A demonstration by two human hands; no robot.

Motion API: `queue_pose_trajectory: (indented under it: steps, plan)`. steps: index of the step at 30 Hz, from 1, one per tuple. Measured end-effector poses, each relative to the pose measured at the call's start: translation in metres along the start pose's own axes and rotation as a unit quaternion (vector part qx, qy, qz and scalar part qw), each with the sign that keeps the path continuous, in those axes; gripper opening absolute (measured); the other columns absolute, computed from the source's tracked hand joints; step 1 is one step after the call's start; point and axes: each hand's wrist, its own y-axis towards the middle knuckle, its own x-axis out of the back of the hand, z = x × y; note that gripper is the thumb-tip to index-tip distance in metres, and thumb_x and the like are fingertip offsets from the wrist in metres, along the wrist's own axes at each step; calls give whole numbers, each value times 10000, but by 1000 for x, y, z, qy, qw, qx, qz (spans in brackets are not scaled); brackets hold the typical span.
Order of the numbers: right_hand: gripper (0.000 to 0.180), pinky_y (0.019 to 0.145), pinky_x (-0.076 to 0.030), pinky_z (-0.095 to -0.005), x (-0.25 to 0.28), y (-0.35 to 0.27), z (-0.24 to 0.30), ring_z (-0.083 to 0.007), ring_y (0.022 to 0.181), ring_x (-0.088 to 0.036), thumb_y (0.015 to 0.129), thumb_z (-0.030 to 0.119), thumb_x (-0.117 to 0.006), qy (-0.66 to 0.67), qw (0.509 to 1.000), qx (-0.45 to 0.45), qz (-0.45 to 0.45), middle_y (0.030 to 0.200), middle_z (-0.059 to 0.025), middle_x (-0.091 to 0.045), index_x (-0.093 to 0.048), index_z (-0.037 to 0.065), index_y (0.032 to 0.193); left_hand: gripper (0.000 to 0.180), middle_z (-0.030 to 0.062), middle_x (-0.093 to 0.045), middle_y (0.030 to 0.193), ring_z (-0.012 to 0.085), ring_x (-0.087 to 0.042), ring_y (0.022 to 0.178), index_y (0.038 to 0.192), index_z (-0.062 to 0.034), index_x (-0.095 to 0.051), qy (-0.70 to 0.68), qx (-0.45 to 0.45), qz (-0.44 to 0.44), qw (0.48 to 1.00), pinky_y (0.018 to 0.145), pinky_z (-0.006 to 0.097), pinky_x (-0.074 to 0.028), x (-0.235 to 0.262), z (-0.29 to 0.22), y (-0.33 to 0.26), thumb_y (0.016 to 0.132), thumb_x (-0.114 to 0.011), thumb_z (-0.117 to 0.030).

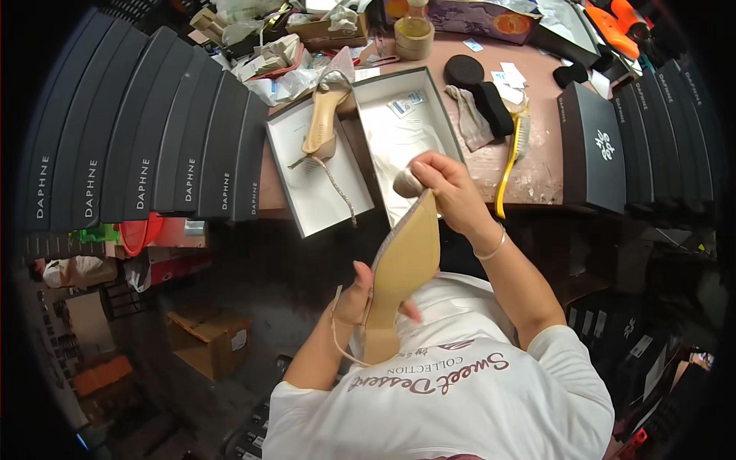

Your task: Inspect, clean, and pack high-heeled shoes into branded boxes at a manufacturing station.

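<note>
A high-heeled sandal (410,257) is held up in front of my chest, its tan sole facing up and its toe pointing away. My left hand (356,300) is wrapped round it near the heel end, thumb up on one side and fingertips showing on the other. A thin strap loops down beside my left wrist. At the toe, my right hand (451,192) pinches a crumpled whitish wad (408,182) against the shoe. The matching sandal (323,123), with a glittery strap, lies across an open box part (299,215) on the table.
Beside it stands another open white box part (391,138) with paper and small packets inside. A yellow-handled brush (509,169), black sponge (491,111) and round black lid (464,70) lie right of it. Dark shoeboxes (146,130) are stacked left, more shoeboxes (594,146) right. A jar (414,34) stands behind.
</note>
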Motion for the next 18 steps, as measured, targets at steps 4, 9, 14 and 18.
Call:
queue_pose_trajectory:
  steps: [4,9,14,18]
  plan:
    - [187,466,-276,-174,4,1,4,-13,559,-383,933,209,-573,-111,993,47,3,688,67,-491,-620,30,906,1042,208,-348,1412,390,-447,1223,1465,-29,-139,-48,-129,-114,984,964,504,-435,-29,-15,28,781,-432,-757]
    - [146,475,-347,-199,0,-1,19,-33,554,-429,929,130,-548,-178,970,114,-118,678,16,-527,-594,-3,964,717,192,-432,1358,349,-497,1176,1431,-21,-265,-111,-133,-74,982,960,464,-442,1,-9,43,911,-441,-482]
    - [124,485,-475,-332,-35,-66,-5,-213,618,-592,749,116,-665,-513,762,358,168,687,-63,-499,-574,98,832,623,159,-509,1289,253,-538,1131,1364,8,-369,-89,-164,-187,964,977,372,-427,-3,-6,35,950,-353,-458]
    - [127,487,-440,-367,-40,-28,-17,-270,576,-558,782,142,-645,-461,831,304,63,706,-81,-524,-536,82,811,580,132,-565,1183,230,-570,1064,1267,-8,-470,-205,-196,-228,931,929,337,-455,-10,1,28,943,-352,-475]
